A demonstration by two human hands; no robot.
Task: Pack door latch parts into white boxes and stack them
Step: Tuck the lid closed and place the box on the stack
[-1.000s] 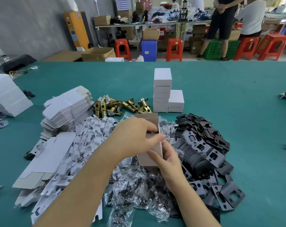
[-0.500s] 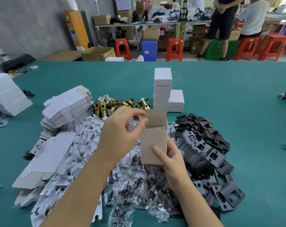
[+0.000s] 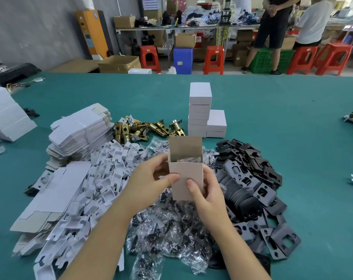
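Teal table spreads under part piles; stacked white boxes stand far of my hands. Between them, upright, the open box: my left hand and right hand grip its sides.

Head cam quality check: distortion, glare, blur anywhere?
Head view: wide-angle bowing bends the table's far edge; even overhead light, soft shadows; glare speckles on the plastic bags; open box and both hands sharp, left hand, right hand; background softer.

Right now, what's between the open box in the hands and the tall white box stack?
In the head view, mostly brass latch bolts and clear plastic bags on green table.
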